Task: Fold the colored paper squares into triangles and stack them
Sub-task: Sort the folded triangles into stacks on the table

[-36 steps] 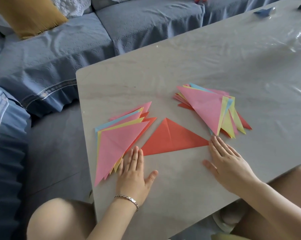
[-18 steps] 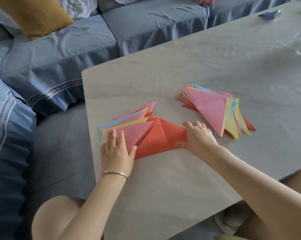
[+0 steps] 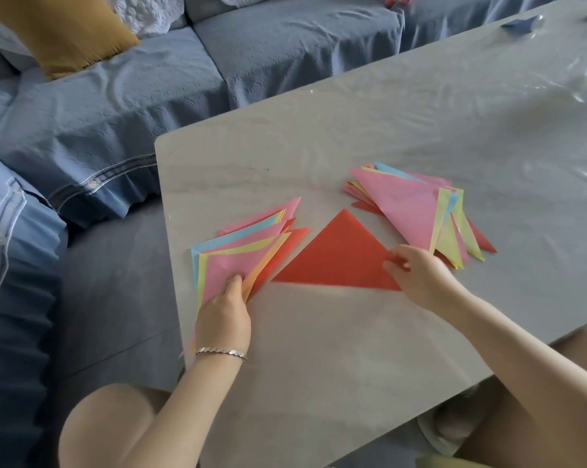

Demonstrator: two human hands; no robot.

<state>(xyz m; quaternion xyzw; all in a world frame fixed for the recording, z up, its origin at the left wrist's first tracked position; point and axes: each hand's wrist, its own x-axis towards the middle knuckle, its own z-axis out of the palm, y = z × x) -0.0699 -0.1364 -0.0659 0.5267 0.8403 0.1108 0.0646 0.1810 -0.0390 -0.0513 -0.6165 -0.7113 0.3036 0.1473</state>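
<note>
A red paper triangle (image 3: 336, 258) lies flat on the grey table (image 3: 319, 349) between two piles. My right hand (image 3: 417, 275) pinches its right corner. To the left sits a fanned stack of pink, yellow, blue and red triangles (image 3: 238, 251); my left hand (image 3: 223, 315) grips its near end, thumb on the top pink sheet. A second fanned pile of coloured triangles (image 3: 410, 207), pink on top, lies to the right, just beyond my right hand.
A blue sofa (image 3: 218, 62) with a mustard cushion (image 3: 62, 32) runs along the table's far and left sides. A small blue object (image 3: 521, 21) lies at the table's far right. My knees sit at the near table edge.
The red paper went from half-folded to a flat triangle between the piles. My right hand moved right to its corner. My left hand went from resting flat on the left stack to gripping it.
</note>
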